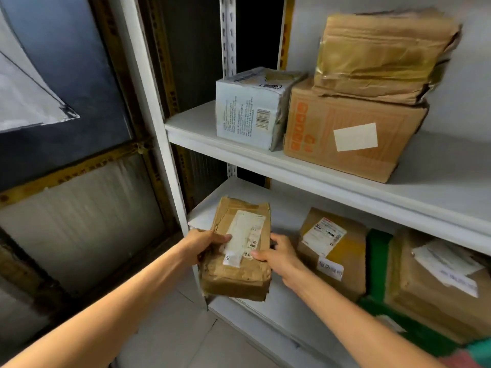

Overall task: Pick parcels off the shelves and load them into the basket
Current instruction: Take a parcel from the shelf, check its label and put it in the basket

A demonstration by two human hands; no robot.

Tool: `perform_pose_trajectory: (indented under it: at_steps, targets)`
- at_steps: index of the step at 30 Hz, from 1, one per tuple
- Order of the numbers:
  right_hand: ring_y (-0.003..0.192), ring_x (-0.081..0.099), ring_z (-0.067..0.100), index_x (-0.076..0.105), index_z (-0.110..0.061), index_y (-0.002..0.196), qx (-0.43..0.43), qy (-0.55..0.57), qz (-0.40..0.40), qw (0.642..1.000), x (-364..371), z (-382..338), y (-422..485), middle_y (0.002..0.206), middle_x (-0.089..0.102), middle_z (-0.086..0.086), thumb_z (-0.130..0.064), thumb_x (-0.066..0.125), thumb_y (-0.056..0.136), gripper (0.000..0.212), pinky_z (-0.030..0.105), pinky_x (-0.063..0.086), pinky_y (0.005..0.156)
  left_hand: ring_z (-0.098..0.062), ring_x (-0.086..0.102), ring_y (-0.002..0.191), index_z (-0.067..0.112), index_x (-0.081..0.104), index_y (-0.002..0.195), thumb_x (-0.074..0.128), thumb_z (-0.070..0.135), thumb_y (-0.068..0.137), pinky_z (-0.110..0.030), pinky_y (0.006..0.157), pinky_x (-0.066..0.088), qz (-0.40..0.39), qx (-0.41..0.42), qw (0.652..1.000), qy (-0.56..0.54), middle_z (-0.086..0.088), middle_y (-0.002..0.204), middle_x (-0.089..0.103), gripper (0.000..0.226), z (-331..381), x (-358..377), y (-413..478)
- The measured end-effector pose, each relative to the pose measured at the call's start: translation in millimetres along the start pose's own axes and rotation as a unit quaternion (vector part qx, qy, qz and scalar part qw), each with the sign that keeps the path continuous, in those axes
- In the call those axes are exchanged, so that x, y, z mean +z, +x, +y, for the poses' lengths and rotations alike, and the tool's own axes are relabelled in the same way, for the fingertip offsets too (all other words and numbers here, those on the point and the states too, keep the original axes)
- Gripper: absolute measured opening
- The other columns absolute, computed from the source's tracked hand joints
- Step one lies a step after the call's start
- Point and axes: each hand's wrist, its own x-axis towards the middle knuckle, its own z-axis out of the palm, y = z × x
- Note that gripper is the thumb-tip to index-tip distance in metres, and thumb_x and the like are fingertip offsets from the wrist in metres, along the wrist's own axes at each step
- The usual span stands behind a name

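So, both hands are on one pkg: the brown parcel sits lower ctr of the frame, at the front-left corner of the lower shelf, and its near-left corner seems to poke past the edge. Can't tell if its far end rests on the board or is already lifted. L hand grips the left edge, thumb laid on top across the white label, other fingers hidden underneath. R hand grips the right edge, thumb on top, fingers curled round the side. Risks, as I judge them: the wrap is crumpled paper, ragged at the near corners, so a hard squeeze or a tug could rip it, & the thumb on the smooth-looking label could slide. R hand is just beside the next labelled parcel to the right, so a wide swing out prob knocks or drags it. L hand is close to the white upright at ctr-left, and pulling out at an angle could clip it. Lifting too high meets the upper shelf edge. Basket isn't in view, so the turn toward it starts blind w/ a soft pkg that may sag.
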Motion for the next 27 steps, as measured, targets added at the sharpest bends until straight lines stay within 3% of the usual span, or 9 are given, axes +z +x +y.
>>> perform_pose_trajectory:
  at_steps: [2,4,6,9,11,15,17,24,27]
  targets:
    - [0.102,0.065,0.019,0.062,-0.014,0.118,0.004,0.015,0.03,0.999,14.6,2.7,25.0,0.112,0.069,0.004,0.001,0.077,0.075,0.049,0.041,0.056,0.089,-0.027,0.071,0.08,0.0,0.062,0.106,0.078,0.018,0.076,-0.038,0.077,0.058,0.002,0.0,1.0,0.017,-0.014,0.09,0.073,0.038,8.9,-13.5,32.7]
    - [0.099,0.066,0.018,0.064,-0.016,0.113,0.002,0.026,0.052,0.998,27.2,2.2,48.1,0.108,0.07,0.003,0.004,0.076,0.075,0.045,0.041,0.057,0.087,-0.022,0.069,0.076,0.001,0.062,0.104,0.078,0.018,0.076,-0.032,0.067,0.056,-0.002,0.006,0.999,0.035,-0.011,0.085,0.071,0.036,18.3,-25.9,61.8]
    - [0.093,0.066,0.014,0.064,-0.017,0.112,-0.002,0.044,0.078,0.996,36.0,-2.1,70.3,0.106,0.07,0.002,0.007,0.074,0.074,0.046,0.035,0.058,0.081,-0.02,0.068,0.075,0.001,0.061,0.107,0.077,0.017,0.077,-0.027,0.061,0.052,-0.018,0.018,0.999,0.048,-0.008,0.085,0.07,0.038,28.1,-33.8,88.2]
    - [0.089,0.065,0.011,0.063,-0.017,0.116,-0.002,0.059,0.11,0.992,44.0,-10.3,102.6,0.106,0.07,0.001,0.008,0.074,0.075,0.049,0.026,0.058,0.074,-0.02,0.066,0.08,0.01,0.055,0.108,0.079,0.018,0.075,-0.031,0.068,0.054,-0.029,0.035,0.998,0.042,-0.006,0.091,0.068,0.042,42.8,-40.3,128.1]
    - [0.09,0.065,0.013,0.064,-0.017,0.116,0.005,0.062,0.141,0.988,45.8,-11.4,121.0,0.106,0.07,0.001,0.006,0.074,0.075,0.049,0.028,0.057,0.077,-0.023,0.065,0.09,0.019,0.047,0.116,0.081,0.016,0.071,-0.038,0.08,0.056,-0.03,0.047,0.998,0.031,-0.007,0.103,0.063,0.057,49.5,-39.9,154.1]
    - [0.094,0.065,0.016,0.063,-0.014,0.117,0.022,0.068,0.185,0.98,47.5,-4.1,152.0,0.106,0.068,0.001,0.007,0.073,0.077,0.046,0.028,0.056,0.078,-0.022,0.067,0.086,0.022,0.044,0.13,0.076,0.005,0.075,-0.033,0.07,0.06,-0.07,0.079,0.993,0.042,-0.007,0.103,0.063,0.066,56.8,-37.0,192.5]
    - [0.092,0.063,0.015,0.063,-0.014,0.118,0.035,0.071,0.198,0.977,48.9,2.1,163.9,0.108,0.068,0.002,0.007,0.072,0.078,0.046,0.025,0.055,0.073,-0.023,0.068,0.086,0.022,0.042,0.134,0.075,0.005,0.076,-0.036,0.073,0.059,-0.088,0.086,0.991,0.059,-0.009,0.101,0.065,0.069,55.1,-36.1,207.7]
    - [0.096,0.064,0.018,0.063,-0.014,0.115,0.048,0.086,0.203,0.974,48.6,18.8,186.5,0.107,0.068,0.003,0.007,0.072,0.078,0.043,0.034,0.055,0.084,-0.019,0.066,0.08,0.015,0.034,0.144,0.068,0.003,0.083,-0.03,0.07,0.055,-0.126,0.091,0.982,0.106,-0.008,0.096,0.065,0.07,50.4,-30.9,232.6]
    - [0.103,0.065,0.021,0.062,-0.014,0.117,0.027,0.076,0.182,0.98,49.2,24.9,184.9,0.114,0.068,0.004,0.002,0.072,0.08,0.041,0.04,0.055,0.091,-0.019,0.064,0.079,0.011,0.033,0.145,0.065,0.002,0.086,-0.033,0.078,0.052,-0.144,0.082,0.977,0.136,-0.014,0.102,0.063,0.068,52.3,-28.4,237.8]
